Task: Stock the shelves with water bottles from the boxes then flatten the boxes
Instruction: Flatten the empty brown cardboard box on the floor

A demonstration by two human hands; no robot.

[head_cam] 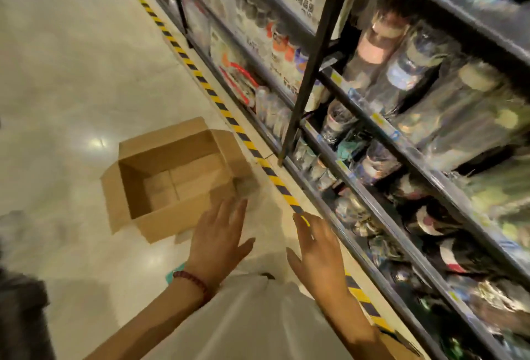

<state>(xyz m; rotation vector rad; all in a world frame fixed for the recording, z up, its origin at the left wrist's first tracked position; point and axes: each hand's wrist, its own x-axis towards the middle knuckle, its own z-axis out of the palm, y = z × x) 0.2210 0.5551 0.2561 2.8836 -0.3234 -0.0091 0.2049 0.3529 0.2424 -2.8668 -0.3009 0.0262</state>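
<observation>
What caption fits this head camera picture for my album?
Two open, empty hands, left hand and right hand, above an empty cardboard box beside stocked shelves.

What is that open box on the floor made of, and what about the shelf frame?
The box looks like brown cardboard, matte, with folded flaps and a seam along its bare bottom. The shelf frame looks like dark painted metal, thin and straight, though blur leaves that less sure.
</observation>
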